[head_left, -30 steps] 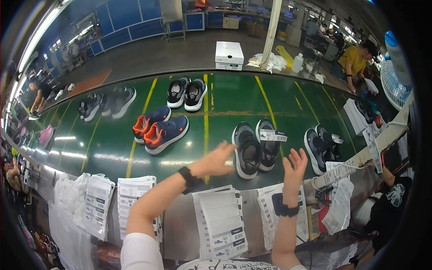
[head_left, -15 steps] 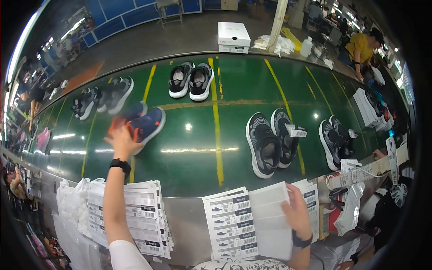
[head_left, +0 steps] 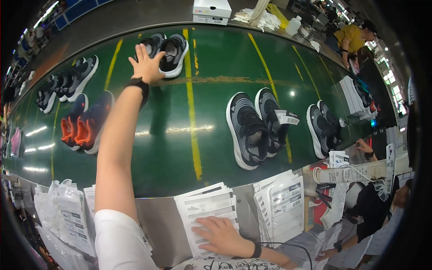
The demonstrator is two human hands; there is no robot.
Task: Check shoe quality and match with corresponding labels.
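Observation:
My left hand [head_left: 147,65] reaches far over the green belt, fingers spread, at a pair of black sneakers [head_left: 173,54] with white soles. It partly covers the left shoe of that pair, and its thumb is by the right shoe's heel; I cannot tell whether it grips either one. My right hand [head_left: 222,236] lies with fingers apart on a pile of printed label sheets [head_left: 207,202] at the near edge. Left of my forearm stands a navy pair of sneakers [head_left: 96,119] with orange linings, partly hidden by the arm.
Black-and-grey striped sneakers [head_left: 245,130] with a paper tag stand right of centre, and a similar pair [head_left: 320,130] beyond. More label sheets [head_left: 281,207] lie right of my hand. A white shoebox [head_left: 211,11] sits past the belt. A person in yellow [head_left: 348,38] works at far right.
My left hand has left the navy-and-orange sneakers and moved up and right to the far black pair. My right hand has shifted left onto the label sheets. The view has tilted and shifted.

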